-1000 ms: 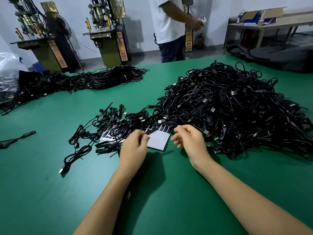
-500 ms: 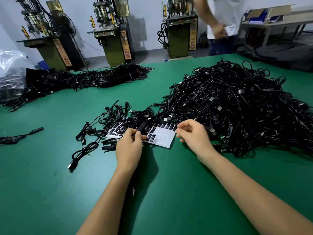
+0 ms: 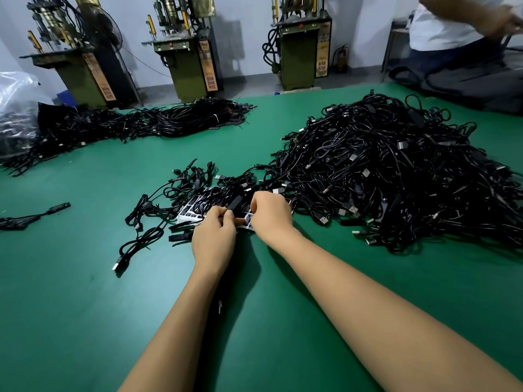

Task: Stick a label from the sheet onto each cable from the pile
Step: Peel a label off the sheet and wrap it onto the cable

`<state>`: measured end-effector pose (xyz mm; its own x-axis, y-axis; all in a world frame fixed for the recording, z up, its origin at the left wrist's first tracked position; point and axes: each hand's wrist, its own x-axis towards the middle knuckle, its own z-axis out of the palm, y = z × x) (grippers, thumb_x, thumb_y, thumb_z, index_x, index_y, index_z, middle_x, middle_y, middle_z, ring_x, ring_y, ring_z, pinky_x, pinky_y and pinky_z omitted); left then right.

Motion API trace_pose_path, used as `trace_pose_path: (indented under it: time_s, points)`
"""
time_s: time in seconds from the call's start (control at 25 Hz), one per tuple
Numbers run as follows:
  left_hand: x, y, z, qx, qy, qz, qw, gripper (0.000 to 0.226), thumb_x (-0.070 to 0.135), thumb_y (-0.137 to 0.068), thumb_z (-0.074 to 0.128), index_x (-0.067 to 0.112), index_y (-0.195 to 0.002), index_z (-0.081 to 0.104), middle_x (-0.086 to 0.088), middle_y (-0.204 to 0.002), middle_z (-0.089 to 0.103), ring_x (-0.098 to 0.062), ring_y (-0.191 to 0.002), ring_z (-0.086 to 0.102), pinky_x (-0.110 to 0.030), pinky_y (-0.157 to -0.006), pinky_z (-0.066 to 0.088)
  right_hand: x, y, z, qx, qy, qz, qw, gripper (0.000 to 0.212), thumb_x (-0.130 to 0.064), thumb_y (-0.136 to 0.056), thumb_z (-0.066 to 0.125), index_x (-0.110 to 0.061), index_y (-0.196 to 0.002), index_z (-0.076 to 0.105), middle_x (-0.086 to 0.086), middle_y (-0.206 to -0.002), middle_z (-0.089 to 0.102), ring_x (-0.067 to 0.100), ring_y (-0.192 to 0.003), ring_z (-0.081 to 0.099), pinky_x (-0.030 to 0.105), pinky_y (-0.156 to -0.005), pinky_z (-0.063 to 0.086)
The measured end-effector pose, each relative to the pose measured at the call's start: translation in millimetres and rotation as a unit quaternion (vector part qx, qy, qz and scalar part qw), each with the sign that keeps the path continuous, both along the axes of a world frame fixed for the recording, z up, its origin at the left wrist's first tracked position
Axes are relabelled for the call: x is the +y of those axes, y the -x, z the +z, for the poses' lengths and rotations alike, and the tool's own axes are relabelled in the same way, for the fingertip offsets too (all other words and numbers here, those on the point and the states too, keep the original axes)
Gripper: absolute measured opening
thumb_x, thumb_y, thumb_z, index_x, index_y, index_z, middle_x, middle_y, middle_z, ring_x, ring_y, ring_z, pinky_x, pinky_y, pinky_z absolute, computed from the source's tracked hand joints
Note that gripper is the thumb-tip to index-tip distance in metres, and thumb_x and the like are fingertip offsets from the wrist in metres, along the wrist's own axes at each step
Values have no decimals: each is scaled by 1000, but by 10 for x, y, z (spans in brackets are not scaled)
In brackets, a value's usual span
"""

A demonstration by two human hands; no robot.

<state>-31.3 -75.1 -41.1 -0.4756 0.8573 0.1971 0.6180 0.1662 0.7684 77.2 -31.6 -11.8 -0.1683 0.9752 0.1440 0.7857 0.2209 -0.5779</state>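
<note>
A: Between the two hands, over the sheet, a black cable part stands tilted. The left hand has its fingers curled, thumb and fingertips pinching the lower end of it.

B: And the right hand?

A: Fingers bent down, tips hidden behind the knuckles. They meet the left fingertips at the cable and at a label on the sheet's near edge. Whether they pinch the label or the cable, I cannot tell.

B: How much of the sheet shows?

A: Little. A white strip with black labels peeks out left of the hands; loose cables lie across the rest, and the hands cover its near corner. The print is too small to read.

B: The pile?

A: Just right of the hands, a big black tangle, cut off at the right edge. A smaller scatter lies left of the sheet, touching it.

B: Farther out?

A: All on a green table. Another heap runs along the far left, beside a clear bag cut off by the frame. Three machines stand behind, tops cropped. A second person, top right, shows only as blurred torso and arm.
</note>
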Motion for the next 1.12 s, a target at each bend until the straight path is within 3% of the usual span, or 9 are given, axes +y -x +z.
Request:
trace_pose_path:
  time_s: [0.16,0.44,0.64,0.84,1.12]
  points:
    - [-11,-1,0,7,1,0,1000,15,28,-98,43,23,-90,54,9,-89,73,-23,-76,56,-33,-62,34,-68,37,13,-15,4,-13,1000,20,2,-85,52,-8,-99,63,12,-102,65,31,-95,57,30,-69,41]
    - [-4,-4,2,8,2,-2,1000,17,29,-98,42,20,-93,55,10,-91,74,-23,-79,56,-33,-65,35,-42,26,20,14,26,-33,999,23,2,-85,50,-7,-101,64,11,-103,66,30,-98,58,35,-79,50]
    - [0,0,-5,6,1,0,1000,17,29,-98,42,21,-92,56,11,-88,73,-23,-79,58,-33,-64,35,-11,46,-23,23,40,-37,998,19,0,-86,53,-8,-101,63,10,-104,65,29,-98,58,30,-70,40]
    - [14,12,-18,-5,6,3,1000,16,30,-98,43,22,-94,56,9,-90,73,-23,-88,60,-35,-74,43,-88,40,-138,26,-24,-24,999,20,3,-86,49,-7,-99,60,10,-103,62,29,-99,54,29,-69,32]
    - [5,14,-14,2,6,0,1000,16,30,-99,42,22,-94,56,9,-90,74,-25,-87,62,-36,-75,45,-77,63,-124,17,-12,-29,999,20,2,-86,51,-7,-102,60,11,-106,63,30,-103,54,29,-72,34]
